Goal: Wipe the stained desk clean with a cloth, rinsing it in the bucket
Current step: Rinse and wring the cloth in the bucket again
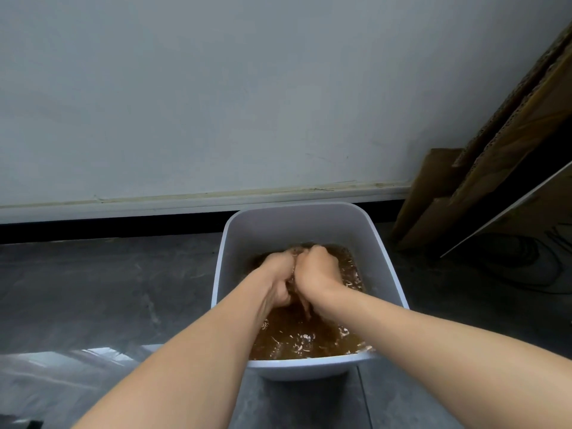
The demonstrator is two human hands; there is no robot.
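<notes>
Nearest me, both bare forearms reach forward from the bottom edge and converge over the bucket (297,222), a pale rectangular tub standing on the dark grey floor (108,280). It holds murky brown water (297,339) with pale flecks floating near the close rim. My left hand (277,278) and right hand (315,270) are pressed together, knuckles touching, both fisted around the cloth (294,252), which shows only as a brownish bit between and beyond the fists, blurred. Past the bucket runs a white skirting strip and a plain grey wall (247,88). Far right, cardboard sheets (483,181) lean against the wall
</notes>
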